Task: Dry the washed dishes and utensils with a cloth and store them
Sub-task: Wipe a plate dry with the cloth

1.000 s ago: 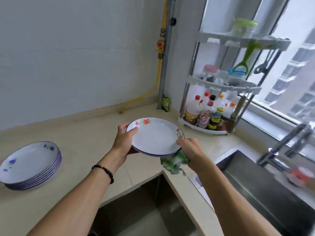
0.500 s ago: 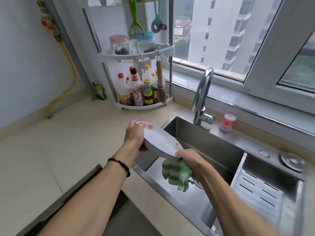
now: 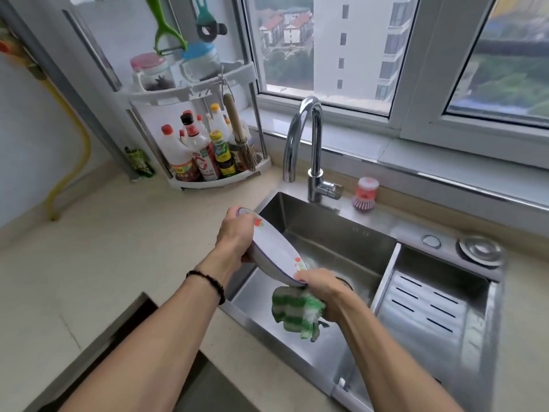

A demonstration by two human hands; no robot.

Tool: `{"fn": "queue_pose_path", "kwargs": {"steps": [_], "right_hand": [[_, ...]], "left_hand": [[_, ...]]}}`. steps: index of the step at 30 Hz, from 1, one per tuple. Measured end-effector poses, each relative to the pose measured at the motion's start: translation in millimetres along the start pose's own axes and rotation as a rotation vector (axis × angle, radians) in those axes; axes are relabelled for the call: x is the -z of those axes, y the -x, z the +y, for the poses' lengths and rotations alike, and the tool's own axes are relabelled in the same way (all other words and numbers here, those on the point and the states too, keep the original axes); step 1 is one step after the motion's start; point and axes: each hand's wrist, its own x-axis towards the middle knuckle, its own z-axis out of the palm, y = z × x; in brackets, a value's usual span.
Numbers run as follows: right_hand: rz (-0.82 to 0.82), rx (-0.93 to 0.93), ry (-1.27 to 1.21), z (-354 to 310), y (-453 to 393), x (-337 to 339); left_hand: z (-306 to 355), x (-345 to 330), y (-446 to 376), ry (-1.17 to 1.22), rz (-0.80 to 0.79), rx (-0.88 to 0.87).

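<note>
Head view: one plate (image 3: 274, 252) (tilted over sink (image 3: 335, 233)) gripped by left hand (image 3: 234, 236); right hand (image 3: 322, 285) clutches one cloth (image 3: 295, 312).

Bare forearms; black bead bracelet (image 3: 208, 281), left wrist

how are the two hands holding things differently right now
The left hand grips only the plate, at its raised far rim. The right hand pinches the plate's lower near edge and also bunches a green striped cloth beneath it. The left wrist wears a bead bracelet; the right is bare. Both steady the tilted plate over the sink.
</note>
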Motion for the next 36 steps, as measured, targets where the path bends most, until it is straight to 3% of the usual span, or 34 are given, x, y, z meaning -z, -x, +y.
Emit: {"fn": "queue_pose_path", "kwargs": {"steps": [6,11,16,18,21,23,27,31,36], "right_hand": [[0.035,0.058,0.084,8.1,-4.7,-8.7],[0.431,0.362,0.242,-5.3,-8.2,3.3],[0.463,0.692,0.183,-45.4,3.6,-21.6],[0.406,0.739,0.058,-52.0,3.6,-43.0],[0.302,0.645,-0.087,-57.1,3.3,-64.0],[0.195,0.65,0.028,-58.7,13.6,-76.9],[-0.123,0.894,0.351,-47.7,29.0,-90.5],[0.011,0.843,0.597,-53.0,15.0,-71.6],[-0.131,0.97,0.776,-39.6,37.3,-83.7]], "left_hand": [[-2.4,6.6,5.3,-0.016,-0.018,-0.064],[-9.9,29.8,8.8,0.059,-0.034,-0.166],[-13.4,41.1,10.6,-0.057,-0.069,-0.252],[-13.2,41.9,13.7,-0.117,-0.107,-0.322],[-11.1,46.8,19.9,-0.087,-0.173,-0.346],[-9.1,49.0,22.9,0.001,-0.182,-0.308],[-6.3,52.9,26.4,0.15,-0.206,-0.246],[-7.7,58.6,33.9,0.275,-0.246,-0.188],[-6.0,61.6,36.5,0.309,-0.267,-0.177]]}}
